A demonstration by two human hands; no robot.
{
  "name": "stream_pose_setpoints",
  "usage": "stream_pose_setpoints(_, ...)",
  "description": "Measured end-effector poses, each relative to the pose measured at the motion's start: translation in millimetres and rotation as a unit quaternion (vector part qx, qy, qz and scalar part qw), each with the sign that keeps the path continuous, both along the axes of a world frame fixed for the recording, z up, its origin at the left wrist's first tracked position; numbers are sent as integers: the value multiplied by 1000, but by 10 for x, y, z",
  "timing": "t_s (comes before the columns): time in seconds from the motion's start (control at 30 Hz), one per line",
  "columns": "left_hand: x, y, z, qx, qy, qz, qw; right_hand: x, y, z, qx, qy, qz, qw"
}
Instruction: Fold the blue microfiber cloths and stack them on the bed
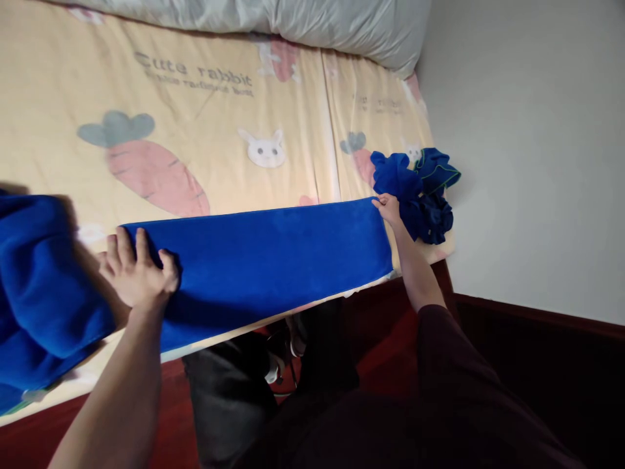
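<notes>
A long blue towel [278, 254] lies flat along the near edge of the bed. Over its left end my left hand [139, 273] is spread, fingers apart, pressing on the cloth. My right hand [388, 210] pinches the towel's far right corner between thumb and fingers. Just beyond that hand sits a crumpled heap of blue cloths [415, 189], one with a green-stitched edge. Left of my left hand is a bunched blue cloth [39, 273], partly cut off by the frame.
The bed has a cream sheet [219, 143] printed with carrots and rabbits. A pale grey pillow or quilt [342, 26] lies along its back. A plain wall [527, 163] stands at the right. Below the bed edge are my legs and a dark red floor [390, 358].
</notes>
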State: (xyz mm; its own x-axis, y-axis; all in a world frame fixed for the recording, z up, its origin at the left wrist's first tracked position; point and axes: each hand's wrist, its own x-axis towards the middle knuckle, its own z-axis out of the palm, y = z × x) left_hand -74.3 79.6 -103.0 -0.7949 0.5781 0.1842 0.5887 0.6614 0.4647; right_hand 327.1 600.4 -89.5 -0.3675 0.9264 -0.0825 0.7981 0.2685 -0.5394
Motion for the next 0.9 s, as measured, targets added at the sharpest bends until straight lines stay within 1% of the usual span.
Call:
stream_pose_setpoints(0.07,4,7,11,-1,1,2,1000,-94,-135,-5,59,-36,-28,997)
stream_pose_setpoints(0.1,9,12,17,-1,2,1,1000,-156,-247,1,95,-51,-33,994)
stream_pose_setpoints(0.13,14,16,23,-1,2,0,1000,-224,-387,9,129,-61,-27,989)
stream_pose_setpoints(0.17,20,20,27,0,1,0,1000,-294,-547,16,157,-65,-6,985)
stream_pose_setpoints(0.2,25,23,31,1,0,0,1000,-359,-715,21,169,-68,35,983)
stream_pose_setpoints(0.27,30,25,34,1,-3,1,1000,-444,-1012,10,146,-83,167,972)
stream_pose_setpoints(0.3,30,24,34,0,-4,3,1000,-455,-1110,-5,124,-94,230,961)
stream_pose_setpoints(0.33,28,23,33,-1,-6,4,1000,-439,-1157,-25,105,-104,270,951)
stream_pose_setpoints(0.37,24,21,31,-3,-7,4,1000,-400,-1149,-48,94,-112,282,948)
stream_pose_setpoints(0.4,20,19,29,-5,-8,4,1000,-339,-1087,-70,91,-118,269,952)
stream_pose_setpoints(0.5,10,14,22,-8,-5,4,1000,-103,-689,-124,98,-118,173,973)
stream_pose_setpoints(0.57,6,10,15,-8,-1,5,1000,32,-402,-151,89,-108,148,979)
stream_pose_setpoints(0.63,3,5,0,-10,0,5,1000,115,-207,-179,79,-100,145,981)
stream_pose_setpoints(0.7,-6,-2,-22,-10,3,4,1000,153,-114,-215,77,-93,146,982)
stream_pose_setpoints(0.77,-20,-11,-45,-6,5,2,1000,160,-74,-258,81,-88,143,982)
stream_pose_setpoints(0.9,-42,-19,-59,-9,1,-1,1000,114,53,-318,70,-102,114,986)
